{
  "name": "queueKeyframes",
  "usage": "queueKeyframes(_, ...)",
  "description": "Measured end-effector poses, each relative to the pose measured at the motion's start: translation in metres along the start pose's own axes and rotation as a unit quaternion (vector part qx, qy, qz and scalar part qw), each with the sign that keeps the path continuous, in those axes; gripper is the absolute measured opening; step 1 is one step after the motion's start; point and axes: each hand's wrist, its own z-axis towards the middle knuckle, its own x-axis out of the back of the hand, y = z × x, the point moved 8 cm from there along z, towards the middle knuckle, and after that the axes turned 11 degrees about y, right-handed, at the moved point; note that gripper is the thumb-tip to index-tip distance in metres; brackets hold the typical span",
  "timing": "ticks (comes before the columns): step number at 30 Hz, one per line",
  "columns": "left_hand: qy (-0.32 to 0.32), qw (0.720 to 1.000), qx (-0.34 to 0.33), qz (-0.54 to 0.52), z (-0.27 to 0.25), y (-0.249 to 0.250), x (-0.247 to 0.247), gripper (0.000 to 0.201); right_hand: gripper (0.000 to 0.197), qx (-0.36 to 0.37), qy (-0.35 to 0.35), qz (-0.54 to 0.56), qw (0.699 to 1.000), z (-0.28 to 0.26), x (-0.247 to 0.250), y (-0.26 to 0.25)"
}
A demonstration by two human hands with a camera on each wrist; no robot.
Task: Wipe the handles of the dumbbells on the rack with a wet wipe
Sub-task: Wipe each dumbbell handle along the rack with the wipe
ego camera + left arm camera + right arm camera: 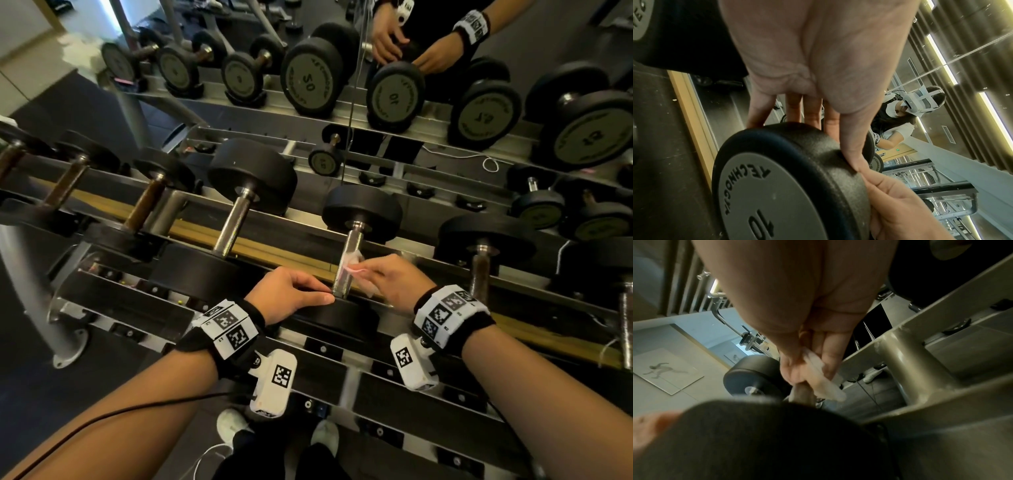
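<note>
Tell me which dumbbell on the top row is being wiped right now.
The 10 dumbbell: its shiny handle has the wet wipe pressed on it by the right hand, while the left hand grips its near head.

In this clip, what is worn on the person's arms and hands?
Both forearms are bare, no sleeves or gloves. Each wrist carries a black band faced with white panels printed with black square marker codes, left hand and right hand alike. A white boxy camera unit with another marker hangs under each band. A thin black cable trails along the left forearm.
</note>
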Motion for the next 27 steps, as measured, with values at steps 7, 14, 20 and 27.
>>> queueKeyframes(7,0.005,1.0,0.005,-0.002,0.0,-0.001,0.001,0.016,0.04,0.09,0.04,-0.127,0.987,0.028,0.015,-0.011)
queueKeyframes(14,0.018,1.0,0.011,-0.014,-0.003,-0.001,0.001,0.017,0.044,0.096,-0.049,-0.105,0.989,0.008,-0.019,-0.008)
queueKeyframes(20,0.052,0.998,0.014,-0.025,-0.007,-0.002,0.003,0.02,0.05,-0.006,-0.033,0.088,0.996,0.018,-0.009,-0.007)
queueKeyframes(27,0.082,0.996,0.007,-0.038,-0.015,-0.004,0.005,0.023,0.045,0.181,-0.029,-0.189,0.965,0.011,-0.008,-0.02)
